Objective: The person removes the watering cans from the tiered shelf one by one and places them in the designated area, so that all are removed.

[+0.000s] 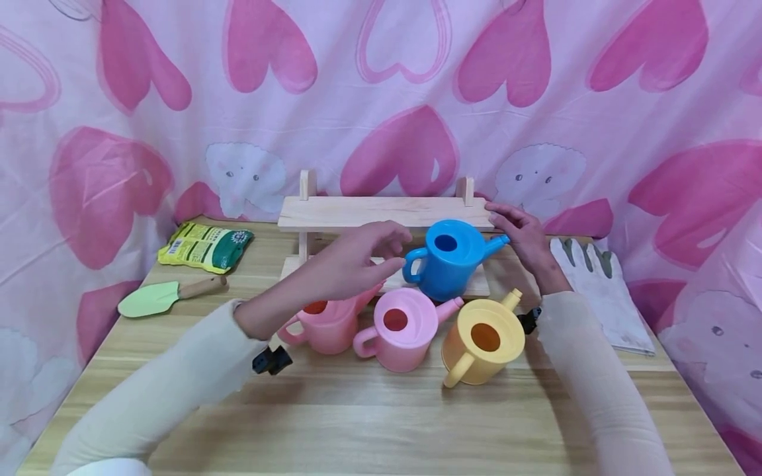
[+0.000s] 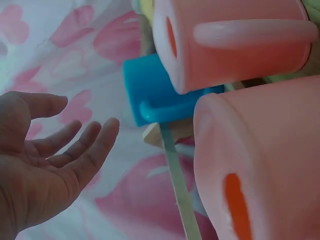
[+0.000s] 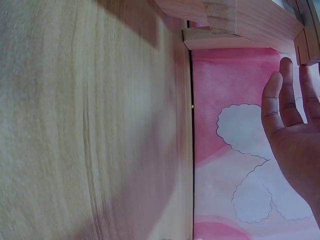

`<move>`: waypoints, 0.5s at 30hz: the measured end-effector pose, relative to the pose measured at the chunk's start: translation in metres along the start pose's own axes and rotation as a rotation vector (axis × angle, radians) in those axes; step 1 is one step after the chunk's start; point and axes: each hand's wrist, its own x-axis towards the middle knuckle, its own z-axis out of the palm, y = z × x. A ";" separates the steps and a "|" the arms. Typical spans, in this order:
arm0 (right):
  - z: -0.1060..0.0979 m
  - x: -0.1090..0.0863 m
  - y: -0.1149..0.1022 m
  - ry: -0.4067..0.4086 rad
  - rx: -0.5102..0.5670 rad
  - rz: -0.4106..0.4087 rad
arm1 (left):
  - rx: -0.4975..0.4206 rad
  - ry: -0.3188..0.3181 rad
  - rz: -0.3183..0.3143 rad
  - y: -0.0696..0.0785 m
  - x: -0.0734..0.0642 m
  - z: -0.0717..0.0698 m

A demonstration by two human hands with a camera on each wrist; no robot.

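A blue watering can [image 1: 449, 274] appears to stand on the lower board of a two-tier wooden rack [image 1: 381, 213], its spout to the right. My left hand [image 1: 360, 261] is just left of its handle, fingers spread and loosely bent, holding nothing; a gap shows between that hand [image 2: 55, 155] and the can [image 2: 160, 92] in the left wrist view. My right hand [image 1: 524, 238] touches the right end of the rack's upper board with extended fingers [image 3: 287, 92]. In front of the rack stand two pink watering cans [image 1: 407, 347] and a yellow watering can [image 1: 461, 347].
At the left lie a green-and-yellow packet [image 1: 199, 248] and a light green trowel [image 1: 149, 301] with a wooden handle. White gloves [image 1: 607, 304] lie at the right. A heart-patterned curtain [image 1: 393, 139] hangs behind the wooden table [image 1: 381, 423].
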 end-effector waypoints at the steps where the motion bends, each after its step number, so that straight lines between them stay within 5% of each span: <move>1: 0.000 0.000 0.000 -0.001 -0.002 -0.001 | 0.001 -0.008 -0.013 0.000 0.005 0.002; 8: 0.001 0.001 0.001 0.003 0.007 0.003 | -0.004 -0.057 -0.092 -0.009 0.037 0.015; 15: 0.002 0.001 0.002 -0.003 0.023 0.007 | 0.001 -0.095 -0.179 -0.016 0.050 0.024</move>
